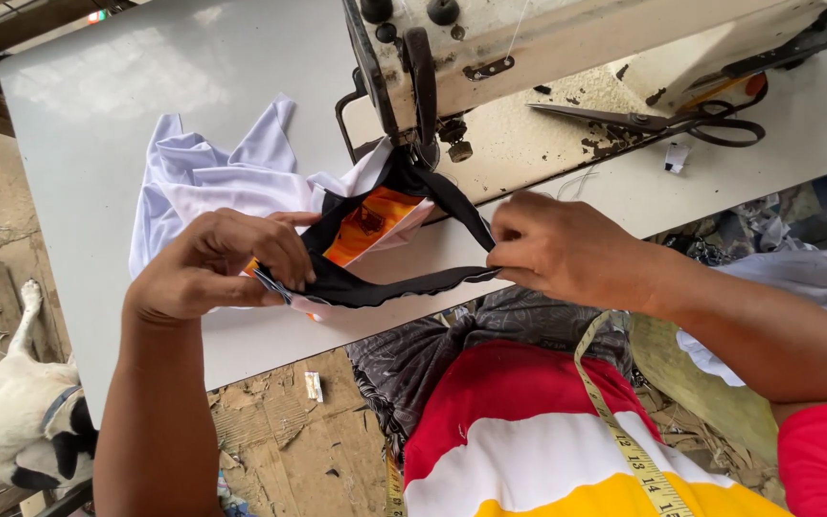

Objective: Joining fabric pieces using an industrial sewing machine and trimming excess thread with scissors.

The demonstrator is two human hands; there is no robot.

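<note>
A white garment (204,182) with a black collar band (375,287) and an orange inner patch (372,222) lies on the sewing table (97,96), its edge under the needle area of a cream sewing machine (490,48). My left hand (222,263) pinches the left end of the black band against the fabric. My right hand (552,247) grips the right end of the band and pulls it taut. The band runs up to the presser foot (423,153).
Large black scissors (662,123) lie on the machine bed to the right. A yellow tape measure (614,421) hangs over my striped shirt. More white fabric (806,287) sits at right. A white and black dog (21,421) stands on the ground at lower left, beside a wire fence.
</note>
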